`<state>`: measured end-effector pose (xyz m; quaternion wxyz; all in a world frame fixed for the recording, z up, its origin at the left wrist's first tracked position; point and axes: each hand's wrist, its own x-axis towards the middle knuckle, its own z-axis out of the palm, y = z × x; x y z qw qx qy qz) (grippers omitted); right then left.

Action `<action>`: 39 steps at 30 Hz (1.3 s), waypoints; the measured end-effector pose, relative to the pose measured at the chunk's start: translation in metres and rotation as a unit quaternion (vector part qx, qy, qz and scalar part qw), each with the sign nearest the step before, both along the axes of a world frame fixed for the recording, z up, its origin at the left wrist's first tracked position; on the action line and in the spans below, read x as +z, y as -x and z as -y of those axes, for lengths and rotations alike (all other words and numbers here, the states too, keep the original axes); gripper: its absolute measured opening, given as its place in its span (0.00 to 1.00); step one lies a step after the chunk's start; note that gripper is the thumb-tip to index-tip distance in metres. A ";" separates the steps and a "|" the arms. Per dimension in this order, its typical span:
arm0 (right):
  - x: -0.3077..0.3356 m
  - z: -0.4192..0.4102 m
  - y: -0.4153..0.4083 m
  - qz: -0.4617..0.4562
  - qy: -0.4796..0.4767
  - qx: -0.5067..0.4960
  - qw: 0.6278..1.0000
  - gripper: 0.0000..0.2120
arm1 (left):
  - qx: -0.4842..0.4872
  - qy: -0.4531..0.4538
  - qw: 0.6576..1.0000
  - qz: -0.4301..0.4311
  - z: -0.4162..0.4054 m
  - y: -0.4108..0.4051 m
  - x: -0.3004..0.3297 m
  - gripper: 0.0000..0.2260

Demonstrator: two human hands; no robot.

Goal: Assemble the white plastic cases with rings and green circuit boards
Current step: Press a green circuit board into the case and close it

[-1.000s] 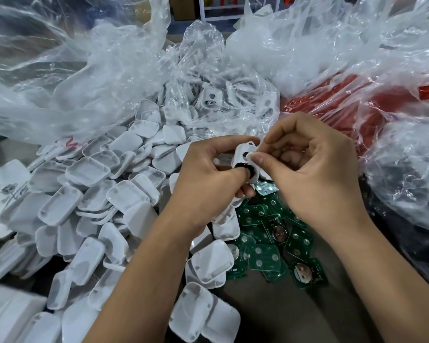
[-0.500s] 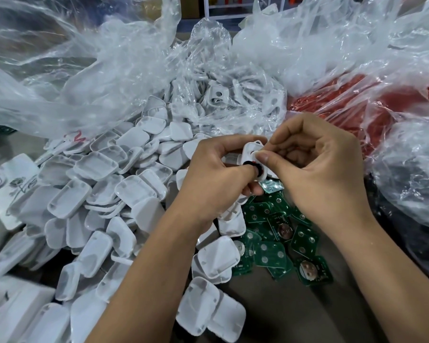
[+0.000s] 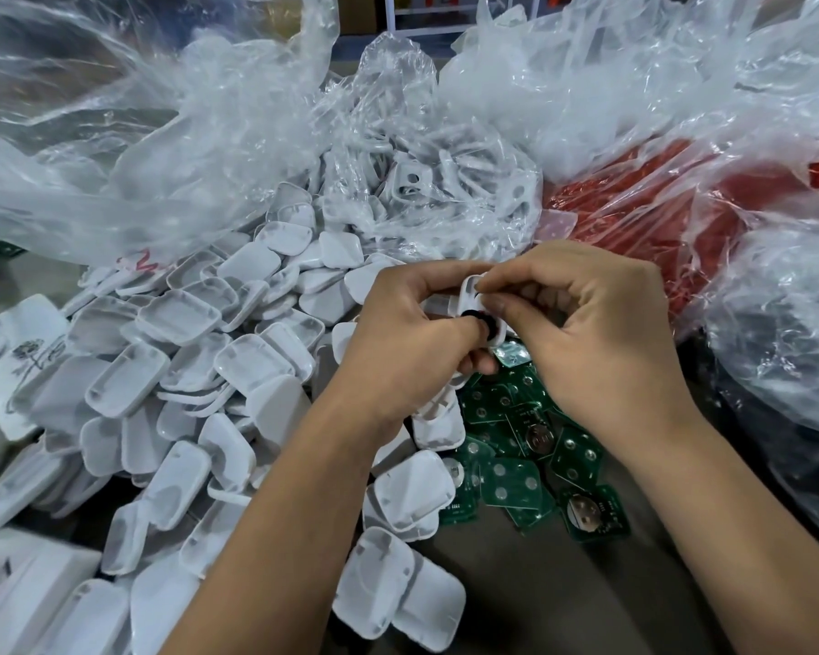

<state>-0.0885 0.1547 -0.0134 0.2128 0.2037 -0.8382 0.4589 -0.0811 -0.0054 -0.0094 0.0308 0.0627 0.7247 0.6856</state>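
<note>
My left hand (image 3: 398, 342) holds one white plastic case (image 3: 474, 300) by its edges, fingers curled around it, and the thumb presses on the black ring (image 3: 481, 323) that sits at the lower part of the case. My right hand (image 3: 601, 342) is close against it, and its thumb and first finger pinch the upper rim of the same case, so the two hands are joined on this one piece above the table. I think this is the step of seating the ring in its opening. The case looks light, thin and stiff, with a smooth surface that can slip, so it is better to take it by the side walls and not by the flat face. The ring seems small and soft, and I judge that it can jump out if I push it crooked. Just below my hands lie the green circuit boards (image 3: 516, 475) in a loose heap; they look flat and rigid and should be taken by the edges. To the left is the big pile of white case halves (image 3: 185, 371), and behind, clear plastic bags (image 3: 209, 134).
</note>
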 end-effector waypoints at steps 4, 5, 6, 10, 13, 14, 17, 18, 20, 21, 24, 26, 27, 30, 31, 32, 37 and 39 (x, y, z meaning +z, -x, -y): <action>0.001 0.000 -0.001 -0.014 -0.023 -0.003 1.000 0.08 | 0.004 -0.003 1.000 0.005 -0.001 0.000 0.000 0.21; 0.001 0.000 -0.001 -0.018 -0.025 -0.004 1.000 0.08 | 0.004 -0.004 1.000 0.006 -0.001 0.001 0.000 0.21; 0.000 0.001 -0.001 -0.021 -0.027 -0.006 0.999 0.08 | 0.005 -0.004 1.000 0.007 -0.001 0.001 0.000 0.21; -0.001 0.002 -0.002 -0.027 -0.035 -0.014 0.999 0.08 | 0.010 -0.007 1.000 0.012 -0.002 0.001 0.000 0.20; 0.000 0.001 -0.001 -0.021 -0.027 -0.016 0.999 0.07 | 0.013 -0.010 1.000 0.015 -0.001 0.001 0.000 0.20; 0.000 0.001 -0.001 -0.013 -0.017 -0.012 1.000 0.07 | 0.014 -0.012 1.000 0.016 -0.001 0.001 0.000 0.20; 0.000 0.000 -0.001 0.012 0.009 0.002 1.000 0.07 | 0.014 -0.014 1.000 0.018 -0.001 0.001 0.001 0.21; 0.000 0.000 -0.001 0.015 0.009 0.004 1.000 0.07 | 0.013 -0.014 1.000 0.019 0.000 0.001 0.001 0.21; 0.000 0.000 0.000 0.017 0.008 0.007 1.000 0.08 | 0.013 -0.013 1.000 0.022 -0.001 0.000 0.002 0.21; 0.000 -0.001 0.000 0.019 0.010 0.008 1.000 0.08 | 0.013 -0.012 1.000 0.024 -0.001 0.000 0.002 0.21; 0.000 -0.002 0.001 0.021 0.015 0.013 1.000 0.08 | 0.016 -0.006 0.999 0.028 -0.001 0.000 0.002 0.20; 0.000 -0.001 0.001 0.014 0.009 0.013 1.000 0.08 | 0.018 0.000 0.999 0.031 -0.001 -0.001 0.002 0.20; 0.000 -0.001 0.001 0.007 0.001 0.011 1.000 0.08 | 0.019 0.002 0.999 0.032 -0.001 -0.001 0.002 0.19; -0.001 0.000 0.000 -0.009 -0.019 0.000 1.000 0.08 | 0.020 0.009 0.999 0.033 -0.002 -0.001 0.002 0.19; -0.002 0.000 0.000 -0.012 -0.025 -0.003 1.000 0.08 | 0.021 0.010 0.999 0.034 -0.002 -0.001 0.002 0.19; -0.002 0.000 0.000 -0.014 -0.030 -0.007 0.999 0.07 | 0.022 0.010 0.999 0.035 -0.002 -0.001 0.002 0.19; -0.003 0.000 0.002 0.022 -0.003 -0.014 1.000 0.06 | 0.025 0.018 0.999 0.039 -0.003 -0.001 0.001 0.20; -0.003 -0.001 0.003 0.039 0.011 -0.013 0.999 0.07 | 0.024 0.020 0.999 0.042 -0.004 -0.002 0.001 0.21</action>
